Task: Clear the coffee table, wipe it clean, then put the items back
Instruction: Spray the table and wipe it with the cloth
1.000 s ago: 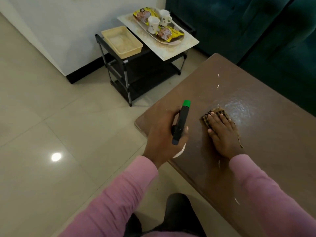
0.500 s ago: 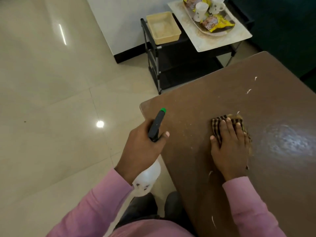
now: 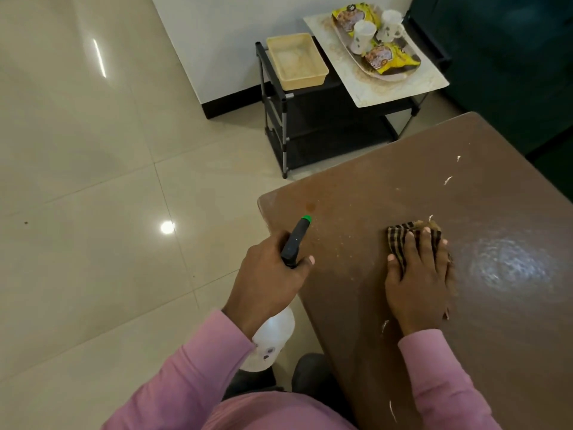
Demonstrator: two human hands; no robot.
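Note:
The brown coffee table [image 3: 387,187] fills the right side, speckled with crumbs and white scraps, with a wet sheen to the right. My right hand [image 3: 418,274] lies flat on a checked brown cloth [image 3: 400,240], pressing it onto the tabletop. My left hand [image 3: 269,277] grips a spray bottle [image 3: 296,240] with a black head, green nozzle tip and white body, held over the table's left edge and pointing at the surface.
A black shelf rack [image 3: 279,97] stands beyond the table by the white wall. On it are a beige basket [image 3: 297,62] and a white mat carrying a tray [image 3: 393,76] with two white mugs and yellow snack packets. A dark green sofa [image 3: 511,57] is at the right. Tiled floor lies left.
My right hand with the cloth has slid slightly across the tabletop. The left hand keeps the spray bottle by the table's left edge. My head has turned, shifting the view.

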